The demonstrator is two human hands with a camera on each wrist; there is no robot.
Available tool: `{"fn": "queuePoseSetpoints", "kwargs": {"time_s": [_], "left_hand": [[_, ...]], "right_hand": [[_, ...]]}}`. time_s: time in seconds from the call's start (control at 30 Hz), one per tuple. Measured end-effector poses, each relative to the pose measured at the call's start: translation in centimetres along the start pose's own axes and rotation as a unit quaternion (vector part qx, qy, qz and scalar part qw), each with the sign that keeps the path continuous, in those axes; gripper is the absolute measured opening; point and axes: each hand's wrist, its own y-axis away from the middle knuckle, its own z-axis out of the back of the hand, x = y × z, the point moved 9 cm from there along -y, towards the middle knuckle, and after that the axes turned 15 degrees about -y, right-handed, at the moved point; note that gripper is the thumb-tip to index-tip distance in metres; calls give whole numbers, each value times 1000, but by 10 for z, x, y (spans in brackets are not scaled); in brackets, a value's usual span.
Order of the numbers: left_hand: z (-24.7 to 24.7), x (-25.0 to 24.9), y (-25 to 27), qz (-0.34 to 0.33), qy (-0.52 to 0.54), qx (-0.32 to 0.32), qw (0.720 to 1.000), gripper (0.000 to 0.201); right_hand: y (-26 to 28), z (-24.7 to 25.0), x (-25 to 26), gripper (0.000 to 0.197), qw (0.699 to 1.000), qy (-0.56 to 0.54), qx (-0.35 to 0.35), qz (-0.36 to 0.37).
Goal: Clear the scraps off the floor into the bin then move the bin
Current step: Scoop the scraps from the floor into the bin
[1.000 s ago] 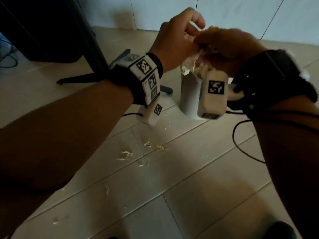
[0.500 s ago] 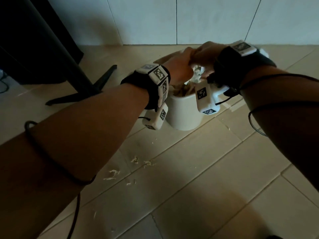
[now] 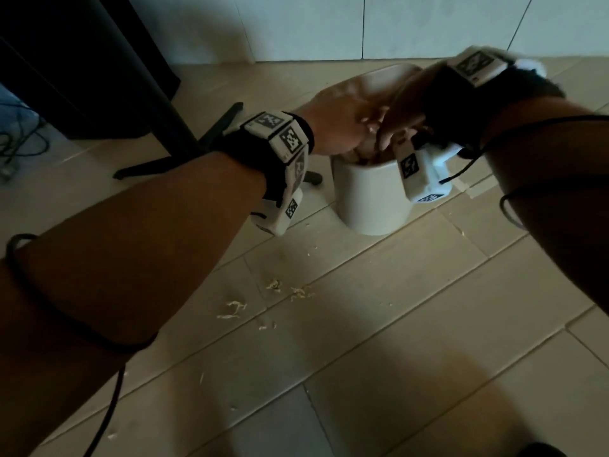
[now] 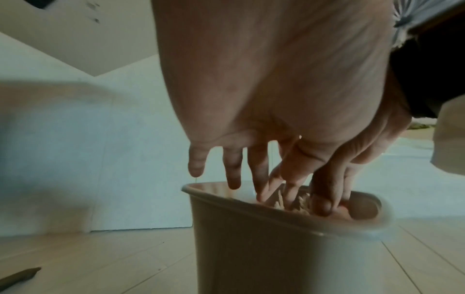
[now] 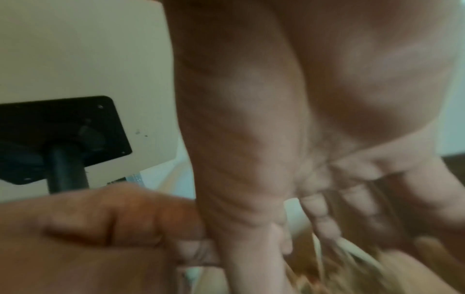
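Note:
A white bin [image 3: 372, 199] stands on the tiled floor near the wall. My left hand [image 3: 336, 127] and my right hand [image 3: 402, 103] meet over its mouth, with their fingers pointing down into it. In the left wrist view the left hand [image 4: 234, 179] has straight, spread fingers above the bin [image 4: 276, 248], and pale scraps [image 4: 299, 202] show inside under the right hand's fingers [image 4: 324, 195]. The right wrist view is blurred; my right hand [image 5: 327, 218] has its fingers extended downward. Small scraps [image 3: 235, 308] and more scraps [image 3: 298, 290] lie on the floor in front of the bin.
A black table leg and its floor base [image 3: 171, 127] stand left of the bin. Cables [image 3: 19, 143] lie at the far left. A tiled wall [image 3: 428, 24] runs close behind the bin. A strip of tape [image 3: 478, 189] is on the floor at the right.
Both hands came down from above the bin, where they held a clump of scraps between them, to its mouth. Their fingers now reach inside, straightened.

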Motion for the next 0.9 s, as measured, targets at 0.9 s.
{"fn": "queuePoseSetpoints", "kwargs": {"time_s": [0.9], "left_hand": [[-311, 147, 277, 217, 71, 177, 957, 53]], "right_hand": [[-58, -299, 101, 40, 988, -58, 56, 131]]}}
